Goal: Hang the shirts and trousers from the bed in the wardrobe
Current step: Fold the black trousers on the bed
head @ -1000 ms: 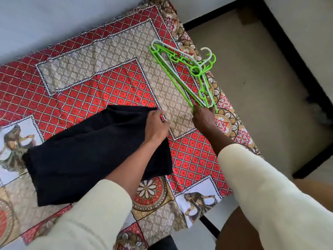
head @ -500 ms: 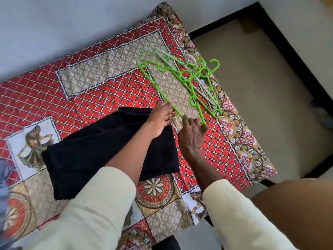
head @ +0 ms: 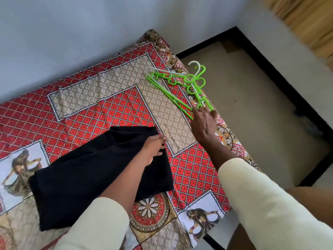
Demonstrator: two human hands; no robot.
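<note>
Folded black trousers (head: 86, 170) lie on the bed's red patterned cover (head: 117, 109). My left hand (head: 154, 149) rests at their upper right corner, fingers curled over the cloth's edge. A bundle of several green and white plastic hangers (head: 180, 83) lies near the bed's right edge, hooks pointing toward the floor. My right hand (head: 204, 121) reaches out with straight fingers, its fingertips touching the near ends of the hangers. Both arms wear cream sleeves.
A pale wall (head: 90, 33) runs along the bed's far side. Beige floor (head: 252, 109) with a black skirting strip lies to the right of the bed. A blurred wooden surface (head: 310, 20) shows at the top right corner.
My right hand has let go of the green hanger it was gripping and now stretches out flat to the hanger ends. My left hand's fingers have curled onto the trousers' corner. The view has tilted up.
</note>
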